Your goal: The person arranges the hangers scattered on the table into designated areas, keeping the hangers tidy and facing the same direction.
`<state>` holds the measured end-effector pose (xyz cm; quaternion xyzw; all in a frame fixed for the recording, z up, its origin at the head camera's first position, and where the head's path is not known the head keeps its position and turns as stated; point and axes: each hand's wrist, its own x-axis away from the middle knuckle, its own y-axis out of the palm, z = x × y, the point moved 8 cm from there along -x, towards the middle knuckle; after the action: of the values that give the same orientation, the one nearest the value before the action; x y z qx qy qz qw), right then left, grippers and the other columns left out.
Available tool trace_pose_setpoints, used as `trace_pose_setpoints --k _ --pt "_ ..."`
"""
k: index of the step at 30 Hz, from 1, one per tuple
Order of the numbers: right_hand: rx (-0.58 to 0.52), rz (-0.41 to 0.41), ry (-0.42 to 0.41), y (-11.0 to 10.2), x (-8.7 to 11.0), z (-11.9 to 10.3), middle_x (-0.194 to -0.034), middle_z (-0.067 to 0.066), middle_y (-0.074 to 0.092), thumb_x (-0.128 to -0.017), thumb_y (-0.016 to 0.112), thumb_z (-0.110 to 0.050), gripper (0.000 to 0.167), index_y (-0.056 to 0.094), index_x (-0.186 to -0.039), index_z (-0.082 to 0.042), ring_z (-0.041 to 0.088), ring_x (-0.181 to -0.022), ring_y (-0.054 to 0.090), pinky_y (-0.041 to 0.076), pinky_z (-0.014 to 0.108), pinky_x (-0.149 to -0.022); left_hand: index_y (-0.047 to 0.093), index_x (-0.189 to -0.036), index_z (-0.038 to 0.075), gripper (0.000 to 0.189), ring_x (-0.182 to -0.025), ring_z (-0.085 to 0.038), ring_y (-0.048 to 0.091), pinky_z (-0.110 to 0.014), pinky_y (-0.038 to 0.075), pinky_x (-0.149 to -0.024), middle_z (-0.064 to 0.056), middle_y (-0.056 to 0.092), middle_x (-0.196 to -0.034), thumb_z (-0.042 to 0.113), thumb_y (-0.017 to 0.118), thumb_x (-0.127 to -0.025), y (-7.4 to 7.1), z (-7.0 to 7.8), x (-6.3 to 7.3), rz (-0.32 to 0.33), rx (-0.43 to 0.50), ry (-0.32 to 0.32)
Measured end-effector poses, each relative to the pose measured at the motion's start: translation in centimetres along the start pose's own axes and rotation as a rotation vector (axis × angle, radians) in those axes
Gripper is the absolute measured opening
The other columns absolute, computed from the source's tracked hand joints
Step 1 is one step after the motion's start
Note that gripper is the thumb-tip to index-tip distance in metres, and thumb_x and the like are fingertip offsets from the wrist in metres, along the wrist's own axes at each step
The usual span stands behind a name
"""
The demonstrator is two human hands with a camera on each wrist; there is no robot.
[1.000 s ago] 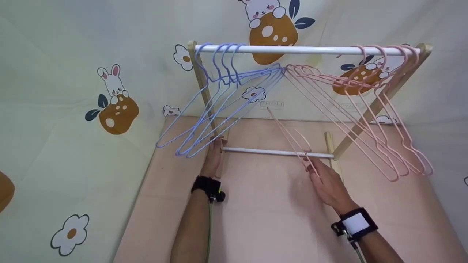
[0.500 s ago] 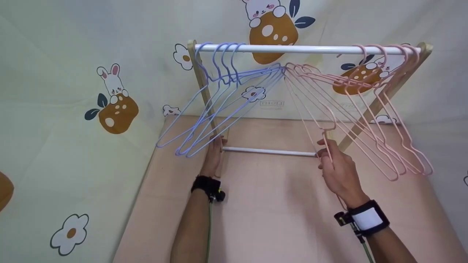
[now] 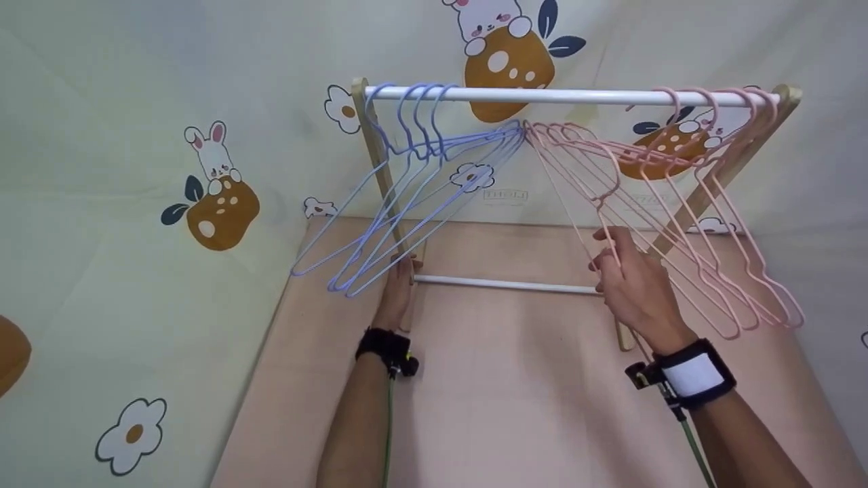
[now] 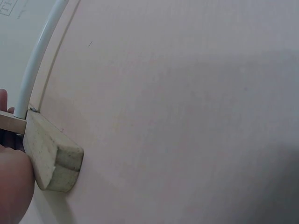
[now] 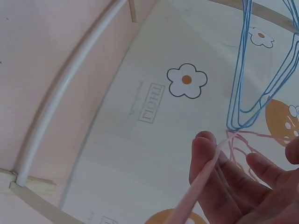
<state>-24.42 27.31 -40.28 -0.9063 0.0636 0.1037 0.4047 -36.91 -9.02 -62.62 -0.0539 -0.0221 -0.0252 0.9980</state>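
My right hand point(image 3: 637, 291) holds a pink clothes hanger point(image 3: 618, 177) by its near side, hook upward, below the rack's top bar point(image 3: 542, 96). In the right wrist view, its pink rod point(image 5: 187, 200) runs along the thumb and fingers. My left hand point(image 3: 395, 295) grips the wooden left upright point(image 3: 383, 179) of the rack near its base. The left wrist view shows part of that hand point(image 4: 14, 184) beside the wooden foot point(image 4: 51, 154), its fingers mostly hidden. Several blue hangers point(image 3: 420, 183) hang at the bar's left end, several pink hangers point(image 3: 705, 251) at its right.
A white lower bar point(image 3: 502, 283) joins the rack's two sides near the pink table surface point(image 3: 488, 420). The right upright point(image 3: 719, 183) stands behind the hanging pink hangers. A patterned cloth point(image 3: 88, 237) covers the back and sides.
My right hand has moved right and up with the pink hanger, whose hook now stands higher, near the hanging pink ones. My left hand stays on the upright.
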Motion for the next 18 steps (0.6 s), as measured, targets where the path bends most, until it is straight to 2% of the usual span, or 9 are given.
trace_pose_setpoints --k 3,7,11,12,13,15,18 --pt "0.000 -0.056 0.019 -0.4 -0.6 -0.4 -0.097 0.013 0.075 -0.117 0.033 -0.028 0.043 0.055 -0.143 -0.003 0.026 -0.069 0.072 0.052 0.037 -0.053 0.046 -0.150 0.004 0.070 -0.131 -0.031 0.051 -0.050 0.036 -0.115 -0.013 0.058 -0.140 0.063 0.026 -0.116 -0.1 0.0 -0.1 0.002 0.002 0.010" --pt "-0.019 -0.105 0.033 -1.3 -1.0 -1.0 -0.093 0.013 0.074 -0.119 0.031 -0.039 0.046 0.054 -0.141 -0.005 0.024 -0.067 0.072 0.056 0.037 -0.054 0.051 -0.143 -0.001 0.053 -0.124 -0.032 0.051 -0.047 0.038 -0.109 -0.014 0.057 -0.132 0.042 0.028 -0.123 -0.1 -0.2 -0.4 0.000 0.014 0.034" --pt "-0.041 -0.134 0.041 -1.9 -1.2 -1.3 -0.091 0.014 0.072 -0.119 0.032 -0.047 0.050 0.051 -0.139 -0.006 0.025 -0.066 0.071 0.059 0.036 -0.054 0.058 -0.136 0.006 0.047 -0.119 -0.023 0.051 -0.040 0.038 -0.106 -0.004 0.059 -0.126 0.043 0.032 -0.122 -0.3 -2.6 -1.7 -0.014 0.051 0.041" --pt "-0.042 -0.137 0.044 -2.1 -1.2 -1.4 -0.091 0.014 0.072 -0.119 0.032 -0.049 0.051 0.051 -0.139 -0.006 0.026 -0.065 0.071 0.059 0.035 -0.054 0.057 -0.137 0.006 0.046 -0.120 -0.023 0.050 -0.041 0.038 -0.108 -0.005 0.059 -0.127 0.042 0.032 -0.122 -0.3 -2.6 -1.7 -0.019 0.062 0.037" --pt "-0.046 -0.142 0.050 -2.3 -1.2 -1.4 -0.091 0.014 0.072 -0.119 0.031 -0.050 0.052 0.050 -0.140 -0.006 0.026 -0.065 0.071 0.059 0.036 -0.054 0.056 -0.137 0.008 0.046 -0.121 -0.024 0.049 -0.040 0.038 -0.109 -0.006 0.059 -0.129 0.043 0.031 -0.122 -0.2 -2.6 -1.6 -0.023 0.060 0.033" --pt "-0.052 -0.147 0.051 -2.5 -1.3 -1.6 -0.091 0.015 0.073 -0.119 0.031 -0.051 0.053 0.048 -0.141 -0.007 0.026 -0.063 0.072 0.059 0.036 -0.053 0.051 -0.139 0.008 0.047 -0.128 -0.030 0.049 -0.046 0.035 -0.114 -0.013 0.058 -0.137 0.046 0.029 -0.122 -0.1 -1.8 -1.2 -0.048 0.077 0.052" --pt "-0.074 -0.152 0.055 -2.9 -1.7 -1.9 -0.091 0.016 0.075 -0.118 0.030 -0.054 0.054 0.048 -0.141 -0.008 0.026 -0.060 0.072 0.058 0.038 -0.051 0.043 -0.145 0.003 0.057 -0.142 -0.041 0.044 -0.054 0.030 -0.122 -0.026 0.051 -0.147 0.052 0.026 -0.119 0.2 0.2 -0.1 -0.076 0.077 0.060"
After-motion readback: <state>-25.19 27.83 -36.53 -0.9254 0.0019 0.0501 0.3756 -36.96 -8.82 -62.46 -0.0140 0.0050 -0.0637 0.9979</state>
